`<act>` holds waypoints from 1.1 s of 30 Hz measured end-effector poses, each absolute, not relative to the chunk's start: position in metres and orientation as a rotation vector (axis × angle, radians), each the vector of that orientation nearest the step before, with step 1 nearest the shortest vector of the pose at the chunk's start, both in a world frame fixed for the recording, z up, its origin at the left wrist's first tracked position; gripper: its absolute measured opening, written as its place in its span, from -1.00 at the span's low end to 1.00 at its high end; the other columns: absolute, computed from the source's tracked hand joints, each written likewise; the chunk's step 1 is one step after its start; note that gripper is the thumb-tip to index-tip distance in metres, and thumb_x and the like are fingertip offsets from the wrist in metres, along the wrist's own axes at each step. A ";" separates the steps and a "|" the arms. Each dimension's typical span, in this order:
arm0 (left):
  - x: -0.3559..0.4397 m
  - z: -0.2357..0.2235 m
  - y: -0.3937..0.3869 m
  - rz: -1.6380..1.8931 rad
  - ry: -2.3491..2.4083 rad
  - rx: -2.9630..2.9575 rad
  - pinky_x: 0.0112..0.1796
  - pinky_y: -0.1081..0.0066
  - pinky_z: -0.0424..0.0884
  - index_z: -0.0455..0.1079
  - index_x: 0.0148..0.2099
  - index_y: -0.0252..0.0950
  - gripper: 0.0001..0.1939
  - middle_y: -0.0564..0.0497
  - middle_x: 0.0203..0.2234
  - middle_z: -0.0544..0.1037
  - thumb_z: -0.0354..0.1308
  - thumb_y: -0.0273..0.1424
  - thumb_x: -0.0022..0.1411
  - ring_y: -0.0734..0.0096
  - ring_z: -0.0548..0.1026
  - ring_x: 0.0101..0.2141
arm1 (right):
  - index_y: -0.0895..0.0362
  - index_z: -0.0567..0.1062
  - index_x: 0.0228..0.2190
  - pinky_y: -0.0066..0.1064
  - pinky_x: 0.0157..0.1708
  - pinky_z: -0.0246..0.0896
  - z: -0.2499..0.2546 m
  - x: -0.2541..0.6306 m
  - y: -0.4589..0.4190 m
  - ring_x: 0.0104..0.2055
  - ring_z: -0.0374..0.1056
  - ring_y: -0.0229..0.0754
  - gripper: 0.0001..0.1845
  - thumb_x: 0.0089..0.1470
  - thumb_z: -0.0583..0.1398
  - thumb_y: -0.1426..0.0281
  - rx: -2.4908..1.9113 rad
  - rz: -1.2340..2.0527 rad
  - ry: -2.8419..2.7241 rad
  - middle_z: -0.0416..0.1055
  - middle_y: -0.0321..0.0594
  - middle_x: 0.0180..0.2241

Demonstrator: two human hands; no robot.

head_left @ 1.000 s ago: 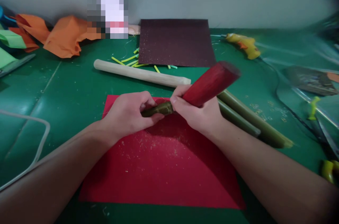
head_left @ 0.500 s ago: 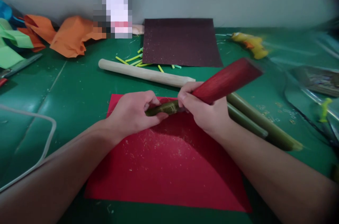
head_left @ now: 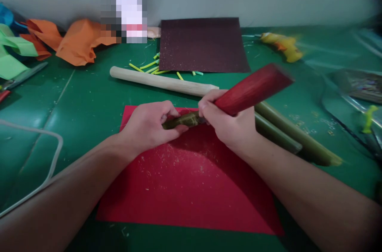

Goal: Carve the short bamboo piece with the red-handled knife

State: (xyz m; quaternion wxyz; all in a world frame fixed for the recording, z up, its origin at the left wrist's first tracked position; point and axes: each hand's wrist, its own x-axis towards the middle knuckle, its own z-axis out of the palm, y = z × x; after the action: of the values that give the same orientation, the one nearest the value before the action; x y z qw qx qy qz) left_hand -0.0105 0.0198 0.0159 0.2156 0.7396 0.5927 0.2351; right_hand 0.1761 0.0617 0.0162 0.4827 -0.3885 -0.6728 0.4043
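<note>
My left hand [head_left: 151, 126] is closed around a short green bamboo piece [head_left: 180, 121], thumb below and fingers above. Pale scratched lines mark the bamboo's surface near its right end. In my right hand [head_left: 228, 117] is a carving tool with a thick red handle [head_left: 253, 89], which slants up to the right. The tool's working end meets the bamboo close to my right fingertips, and my fingers mostly hide it. Both hands are above a red sheet [head_left: 185, 192] sprinkled with fine pale shavings.
A pale peeled stick [head_left: 161, 83] lies behind my hands. Two green bamboo lengths [head_left: 301, 136] rest at right. Farther back are a dark sheet [head_left: 205, 45], yellow strips [head_left: 149, 65], orange paper [head_left: 80, 41] and a yellow glue gun [head_left: 282, 47]. Scissors [head_left: 24, 75] lie left, a white cable [head_left: 58, 144] nearer.
The whole view has shifted slightly. Both hands keep the same grips, and the tool's end stays at the marked part of the bamboo.
</note>
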 end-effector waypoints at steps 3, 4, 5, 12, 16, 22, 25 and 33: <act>-0.010 0.017 0.020 0.639 1.653 2.057 -0.59 0.49 0.06 0.46 -0.35 -0.26 -0.67 0.19 -0.69 0.19 0.29 -0.07 0.11 0.56 0.15 -0.62 | 0.03 0.37 -0.64 -0.32 -0.57 0.10 0.015 0.176 0.062 -0.55 0.20 -0.26 -0.77 -0.02 0.22 0.45 -0.980 0.985 -1.583 0.29 -0.31 -0.61; -0.010 0.017 0.020 0.635 1.650 2.054 -0.59 0.49 0.06 0.46 -0.35 -0.26 -0.66 0.19 -0.69 0.19 0.29 -0.07 0.11 0.56 0.15 -0.62 | 0.03 0.35 -0.66 -0.32 -0.57 0.10 0.016 0.176 0.062 -0.56 0.20 -0.26 -0.76 -0.03 0.22 0.45 -0.970 0.993 -1.619 0.28 -0.31 -0.62; -0.011 0.016 0.020 0.633 1.649 2.051 -0.59 0.49 0.06 0.46 -0.34 -0.26 -0.66 0.19 -0.68 0.20 0.29 -0.07 0.11 0.56 0.15 -0.62 | 0.04 0.32 -0.67 -0.32 -0.57 0.10 0.017 0.176 0.062 -0.56 0.19 -0.26 -0.75 -0.04 0.21 0.45 -0.948 1.004 -1.666 0.28 -0.31 -0.62; -0.012 0.014 0.020 0.703 1.584 2.056 -0.55 0.50 0.12 0.40 -0.36 -0.27 -0.67 0.20 -0.67 0.19 0.27 -0.09 0.14 0.58 0.15 -0.61 | 0.05 0.27 -0.66 -0.37 -0.58 0.09 0.019 0.179 0.063 -0.59 0.16 -0.31 -0.74 -0.07 0.22 0.47 -0.828 0.921 -1.894 0.24 -0.36 -0.66; -0.011 0.015 0.020 0.678 1.613 2.046 -0.58 0.50 0.07 0.41 -0.36 -0.27 -0.67 0.20 -0.67 0.20 0.28 -0.09 0.12 0.59 0.13 -0.62 | 0.04 0.34 -0.64 -0.37 -0.57 0.10 0.019 0.178 0.062 -0.58 0.20 -0.30 -0.77 -0.05 0.21 0.50 -0.831 0.932 -1.865 0.29 -0.35 -0.64; -0.010 0.019 0.020 0.622 1.667 2.056 -0.58 0.49 0.05 0.46 -0.35 -0.27 -0.66 0.18 -0.68 0.20 0.29 -0.07 0.11 0.56 0.15 -0.61 | 0.04 0.40 -0.63 -0.32 -0.55 0.10 0.017 0.176 0.061 -0.57 0.19 -0.27 -0.78 0.00 0.22 0.45 -0.970 0.969 -1.570 0.29 -0.31 -0.61; -0.010 0.020 0.020 0.620 1.659 2.057 -0.58 0.49 0.06 0.47 -0.35 -0.26 -0.67 0.18 -0.68 0.19 0.28 -0.08 0.12 0.56 0.15 -0.61 | 0.04 0.39 -0.67 -0.31 -0.56 0.09 0.016 0.175 0.063 -0.59 0.17 -0.27 -0.76 -0.03 0.21 0.46 -0.968 1.003 -1.562 0.26 -0.31 -0.64; -0.012 0.016 0.021 0.650 1.630 2.058 -0.58 0.49 0.04 0.44 -0.34 -0.26 -0.66 0.19 -0.69 0.17 0.28 -0.08 0.12 0.57 0.14 -0.62 | 0.04 0.36 -0.67 -0.38 -0.60 0.04 0.022 0.179 0.063 -0.62 0.11 -0.31 -0.78 -0.06 0.18 0.47 -0.863 1.030 -1.853 0.24 -0.36 -0.68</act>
State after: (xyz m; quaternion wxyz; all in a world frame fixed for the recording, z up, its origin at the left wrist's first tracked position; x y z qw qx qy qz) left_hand -0.0116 0.0206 0.0163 0.2168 0.7429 0.5883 0.2346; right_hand 0.1785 0.0629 0.0225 0.4136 -0.3433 -0.7370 0.4098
